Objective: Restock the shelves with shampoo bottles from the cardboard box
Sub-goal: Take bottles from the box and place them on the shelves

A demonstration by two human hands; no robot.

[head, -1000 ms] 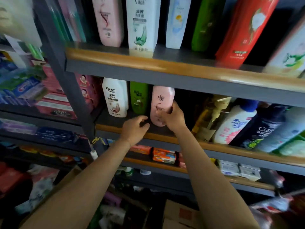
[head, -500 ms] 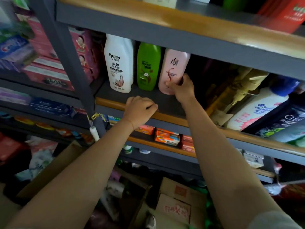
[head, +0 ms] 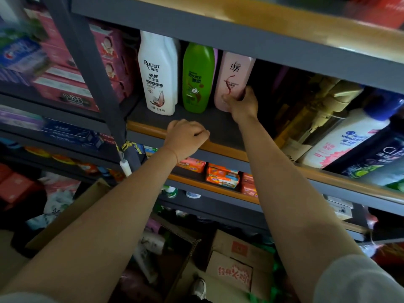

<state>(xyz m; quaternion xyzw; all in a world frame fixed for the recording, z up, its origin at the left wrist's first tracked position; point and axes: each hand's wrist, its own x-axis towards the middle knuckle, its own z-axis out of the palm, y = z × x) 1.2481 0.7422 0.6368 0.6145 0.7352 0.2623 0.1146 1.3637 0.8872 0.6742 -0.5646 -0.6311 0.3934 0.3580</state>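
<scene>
Pink bottle (head: 232,79) pushed deeper — right hand (head: 242,104) gripping (grey shelf (head: 218,125)).

Head view: I see the right hand (head: 241,104) gripping the lower part of the pink bottle (head: 233,77), upright on the shelf (head: 218,127) just beside the green bottle (head: 197,77) and white bottle (head: 158,73). Left hand (head: 185,138) curled, empty, resting on shelf's wooden front edge. Cardboard box (head: 236,265) on floor below.

"Raclen" on the white bottle (head: 158,73), "Rejoice" on the green bottle (head: 197,78), apparently "CLEAR" on the dark bottle (head: 376,156).
</scene>
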